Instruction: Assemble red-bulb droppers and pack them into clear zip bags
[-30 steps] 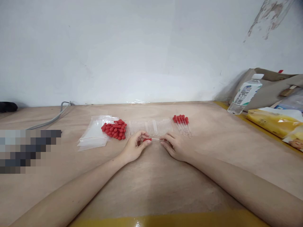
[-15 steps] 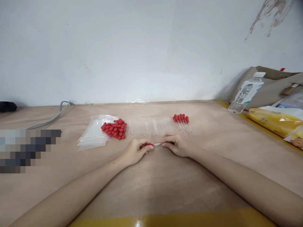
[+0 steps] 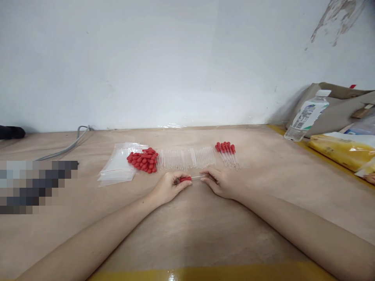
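My left hand (image 3: 173, 185) pinches a red rubber dropper bulb (image 3: 185, 179) between thumb and fingers. Out of the bulb's right end runs a thin clear dropper tube (image 3: 198, 177), lying level. Its far end goes in between the thumb and fingers of my right hand (image 3: 218, 182), which closes around it; the tip is hidden there. Just beyond my left hand lies a heap of loose red bulbs (image 3: 143, 160). A row of clear tubes (image 3: 184, 158) is spread side by side behind both hands. Several droppers with red bulbs (image 3: 225, 147) lie together at the right.
Clear plastic bags (image 3: 117, 166) are stacked left of the bulb heap. A grey cable (image 3: 66, 150) lies at the back left. On the right are a water bottle (image 3: 307, 115), a beige bag (image 3: 341, 103) and a yellow packet (image 3: 340, 150). Yellow tape (image 3: 205, 271) runs along the front edge.
My right hand has moved slightly right and its fingers have parted a little from the bulb, so more of the red bulb shows. The view has shifted slightly.
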### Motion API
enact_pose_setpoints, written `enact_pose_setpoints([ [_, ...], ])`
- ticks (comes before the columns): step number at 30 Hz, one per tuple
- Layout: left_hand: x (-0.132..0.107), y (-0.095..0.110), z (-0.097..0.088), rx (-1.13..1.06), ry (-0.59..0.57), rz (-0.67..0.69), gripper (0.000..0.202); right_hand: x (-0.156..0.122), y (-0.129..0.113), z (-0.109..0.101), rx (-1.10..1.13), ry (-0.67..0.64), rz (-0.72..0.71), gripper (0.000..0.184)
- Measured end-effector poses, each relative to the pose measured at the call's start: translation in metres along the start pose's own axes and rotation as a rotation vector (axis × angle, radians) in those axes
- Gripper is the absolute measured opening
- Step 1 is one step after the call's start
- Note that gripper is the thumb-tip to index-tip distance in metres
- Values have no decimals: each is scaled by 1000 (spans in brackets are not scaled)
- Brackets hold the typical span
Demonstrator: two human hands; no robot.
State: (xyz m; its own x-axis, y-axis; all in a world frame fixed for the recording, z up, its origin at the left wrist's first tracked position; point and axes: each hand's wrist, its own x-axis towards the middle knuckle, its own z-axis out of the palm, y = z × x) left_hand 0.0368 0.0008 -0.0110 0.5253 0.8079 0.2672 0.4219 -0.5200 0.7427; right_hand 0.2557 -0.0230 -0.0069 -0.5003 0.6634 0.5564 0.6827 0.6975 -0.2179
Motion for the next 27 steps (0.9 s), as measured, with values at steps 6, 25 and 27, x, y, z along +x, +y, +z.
enact_pose_setpoints([
  [6,0,4,-2,11,-44,3,22,3,0,0,-25,4,-88,21],
  [25,5,-4,-9,4,-38,-1,22,17,-23,-12,-31,-284,139,21],
  [27,6,-4,-13,-152,-8,-100,33,18,-22,-17,53,-269,159,17],
])
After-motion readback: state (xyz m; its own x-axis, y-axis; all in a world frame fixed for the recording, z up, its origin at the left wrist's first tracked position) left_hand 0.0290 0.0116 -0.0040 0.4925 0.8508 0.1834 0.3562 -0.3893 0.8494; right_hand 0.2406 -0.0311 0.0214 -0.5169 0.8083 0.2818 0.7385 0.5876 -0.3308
